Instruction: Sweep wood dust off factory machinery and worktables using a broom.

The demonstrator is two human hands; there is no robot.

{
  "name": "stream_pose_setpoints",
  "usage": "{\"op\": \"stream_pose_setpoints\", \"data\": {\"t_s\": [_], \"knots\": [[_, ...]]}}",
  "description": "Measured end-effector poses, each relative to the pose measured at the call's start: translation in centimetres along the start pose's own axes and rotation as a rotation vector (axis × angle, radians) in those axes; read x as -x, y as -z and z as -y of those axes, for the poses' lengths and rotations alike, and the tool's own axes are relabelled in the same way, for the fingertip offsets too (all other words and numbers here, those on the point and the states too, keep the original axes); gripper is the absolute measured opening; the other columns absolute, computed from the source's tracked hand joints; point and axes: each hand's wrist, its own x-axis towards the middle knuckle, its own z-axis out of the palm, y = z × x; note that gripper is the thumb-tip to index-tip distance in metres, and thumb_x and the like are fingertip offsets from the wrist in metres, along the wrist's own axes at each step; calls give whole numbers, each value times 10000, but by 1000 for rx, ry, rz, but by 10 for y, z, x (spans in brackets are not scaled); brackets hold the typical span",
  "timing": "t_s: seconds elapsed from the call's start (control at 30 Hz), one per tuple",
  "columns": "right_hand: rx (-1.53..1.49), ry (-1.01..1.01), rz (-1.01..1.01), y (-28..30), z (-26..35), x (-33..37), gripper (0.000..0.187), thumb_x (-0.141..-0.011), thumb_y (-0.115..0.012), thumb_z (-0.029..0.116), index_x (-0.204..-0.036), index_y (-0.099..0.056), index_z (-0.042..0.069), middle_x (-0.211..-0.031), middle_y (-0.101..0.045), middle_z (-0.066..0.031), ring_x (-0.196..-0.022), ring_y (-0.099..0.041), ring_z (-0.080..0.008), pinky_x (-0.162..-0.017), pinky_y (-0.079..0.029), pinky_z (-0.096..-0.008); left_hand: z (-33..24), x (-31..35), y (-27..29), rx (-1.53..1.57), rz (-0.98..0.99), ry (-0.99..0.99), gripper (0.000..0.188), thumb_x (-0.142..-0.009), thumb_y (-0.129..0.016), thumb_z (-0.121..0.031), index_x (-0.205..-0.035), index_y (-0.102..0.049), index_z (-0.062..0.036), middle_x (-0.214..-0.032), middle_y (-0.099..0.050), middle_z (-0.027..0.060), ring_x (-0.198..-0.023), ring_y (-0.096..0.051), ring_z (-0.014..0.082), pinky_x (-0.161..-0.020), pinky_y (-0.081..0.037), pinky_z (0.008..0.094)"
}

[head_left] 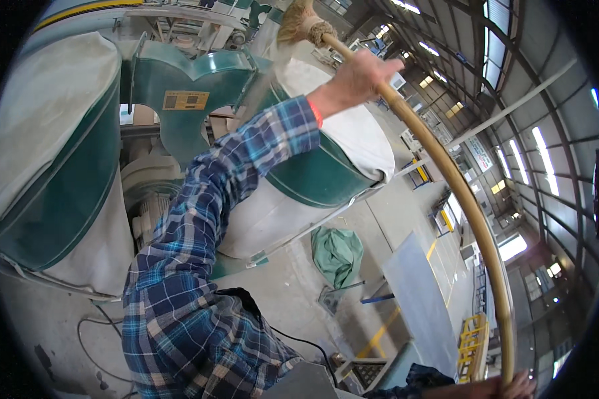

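Observation:
A broom (446,159) with a long bamboo handle slants across the right half of the head view. Its straw head (301,25), bound with cord, is at the top, raised beside the white cloth bag. Reaching up in a plaid sleeve, my left hand (359,81) grips the handle just below the straw head. My right hand (516,386), partly cut off by the lower edge, is closed round the handle's other end. Behind my left arm stands a dust collector with a green metal drum band (326,176) and white cloth bags (353,133).
A second green drum (60,199) with cloth bags stands at the left. Between them are a green duct (186,73) and a motor (152,216). A green sack (338,258) lies on the floor near a grey panel (419,292). Cables (90,332) trail at lower left. A yellow rack (472,346) stands at right.

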Motion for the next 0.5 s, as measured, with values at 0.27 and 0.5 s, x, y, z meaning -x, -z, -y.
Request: {"op": "stream_pose_setpoints", "data": {"t_s": [0.27, 0.5], "knots": [[575, -128, 363, -49, -175, 9, 340, -967, -521, 446, -857, -605, 136, -792, -335, 16, -617, -363, -92, -620, -392, -288, 154, 75, -18, 27, 38, 331, 94, -756, -616, -58, -714, -533, -61, -730, -569, 144, -731, -562, 371, -626, -427, 453], [468, -272, 440, -105, -224, -74, 284, -1012, -454, 295, -963, -570, 40, -688, -351, 3, -563, -349, -86, -528, -295, -252, 178, 119, 24, 80, 13, 488, 102, -746, -613, -31, -844, -584, -41, -752, -595, 178, -770, -587, 406, -643, -446, 463]]}}
